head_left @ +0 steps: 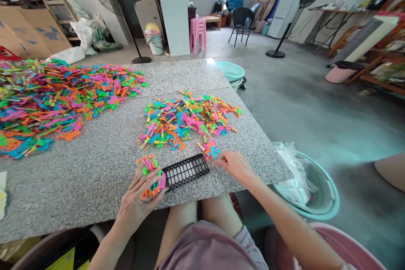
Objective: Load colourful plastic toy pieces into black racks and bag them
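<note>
Speckled grey worktop (110, 143), heap of bright pieces (63, 97) at left, smaller pile (193, 118) at centre! Left hand (136, 192), lower centre, curls its fingers around a bunch (161, 181) at the left end of the black basket (186, 172). Right hand (236, 165), just right of centre, half closed, fingertips by loose pieces (211, 151); whether it grips one, I can't tell.

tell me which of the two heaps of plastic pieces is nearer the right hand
The smaller heap, just beyond the black basket, is nearer the right hand; the larger heap spreads over the left of the table.
</note>
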Motion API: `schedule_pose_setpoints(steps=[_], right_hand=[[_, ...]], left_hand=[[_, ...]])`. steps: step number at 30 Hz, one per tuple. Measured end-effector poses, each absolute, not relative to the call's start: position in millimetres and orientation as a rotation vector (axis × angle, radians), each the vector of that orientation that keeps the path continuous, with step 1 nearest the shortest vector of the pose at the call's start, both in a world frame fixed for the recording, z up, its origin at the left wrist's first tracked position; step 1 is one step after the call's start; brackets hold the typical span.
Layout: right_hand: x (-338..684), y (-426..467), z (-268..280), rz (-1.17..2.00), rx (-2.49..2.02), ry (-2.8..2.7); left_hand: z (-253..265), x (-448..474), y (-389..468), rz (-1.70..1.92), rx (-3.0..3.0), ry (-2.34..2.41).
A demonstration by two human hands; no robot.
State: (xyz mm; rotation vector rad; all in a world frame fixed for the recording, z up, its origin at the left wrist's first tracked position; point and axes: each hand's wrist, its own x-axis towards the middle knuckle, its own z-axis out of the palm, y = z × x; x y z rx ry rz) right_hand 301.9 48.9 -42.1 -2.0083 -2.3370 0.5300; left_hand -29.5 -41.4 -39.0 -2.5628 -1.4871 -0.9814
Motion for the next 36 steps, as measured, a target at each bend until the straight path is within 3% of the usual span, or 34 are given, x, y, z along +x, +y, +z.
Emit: schedule_pose_setpoints(steps=[3,6,12,19,22,26,36], right_hand=[[294.1,73.5,-26.5,0.329,-1.816,-2.478],[264.9,108.0,-25.2,0.185,-1.345,-2.793],[248.2,145.3,-31.7,0.24,-0.699,-3.086],[305.7,131.9,-32.4,0.46,-1.027,-2.608],[268.7,92.4,-55.7,0.779,-1.273,-2.128],[181.1,52.3,-78.6,1.246,-1.175,-1.841],[126.0,66.7,-58.5,0.786,-1.231,-2.563]], left_hand=[[-36.1,-32.4,-39.5,-0.984,-2.583,-1.47],[-31.4,-31.3,-38.9,-0.962,-2.586,-1.469],[-31.5,-27.6,-41.6,-0.957,-2.562,-1.508],[-36.3,-26.2,-44.7,-1.022,-2.581,-1.585],[-34.6,-25.1,-44.6,-1.02,-2.574,-1.588],[-30.1,-25.0,-44.6,-0.962,-2.604,-1.594],[-32.0,-22.7,-44.7,-0.93,-2.554,-1.592]])
